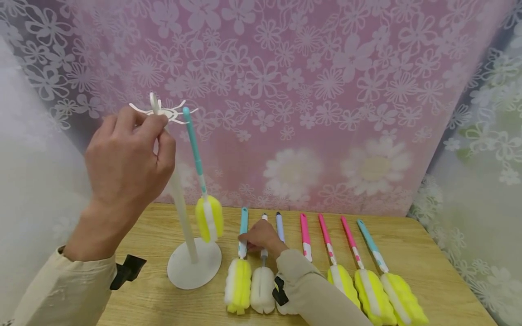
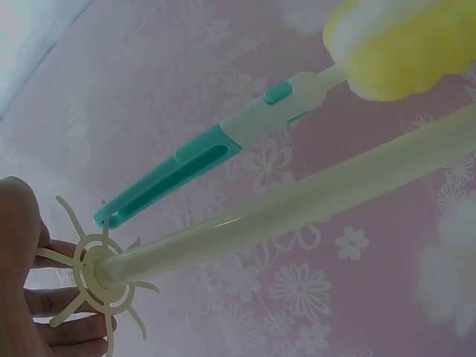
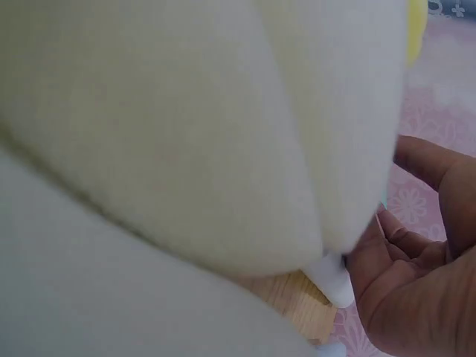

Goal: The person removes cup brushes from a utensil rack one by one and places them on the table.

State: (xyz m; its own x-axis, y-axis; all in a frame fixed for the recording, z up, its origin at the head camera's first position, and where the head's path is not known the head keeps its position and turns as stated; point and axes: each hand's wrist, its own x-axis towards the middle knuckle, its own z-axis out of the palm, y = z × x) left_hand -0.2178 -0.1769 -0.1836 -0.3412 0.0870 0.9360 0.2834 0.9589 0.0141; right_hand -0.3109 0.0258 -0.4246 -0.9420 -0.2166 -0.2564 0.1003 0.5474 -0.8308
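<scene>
My left hand (image 1: 130,156) pinches the top of a white stand (image 1: 179,213) with a ring of radiating hooks (image 2: 104,260); its other fingers lie behind the ring. From one hook hangs a teal-handled bottle brush (image 1: 193,145), its yellow and white sponge pointing down. On the table, my right hand (image 1: 261,235) pinches another teal-handled bottle brush (image 1: 244,222) at the handle, with fingertips across it. That brush has a yellow and white sponge. Under the same hand lies a bottle brush with a white sponge (image 1: 263,290). Sponges fill much of the right wrist view.
Right of my hand lie a lavender-handled brush (image 1: 280,226), several pink-handled brushes (image 1: 325,228) and a teal-handled one (image 1: 369,237), in a row on the wooden table (image 1: 142,290). The stand's round base (image 1: 179,274) is left of the row. A floral curtain (image 1: 261,90) hangs behind.
</scene>
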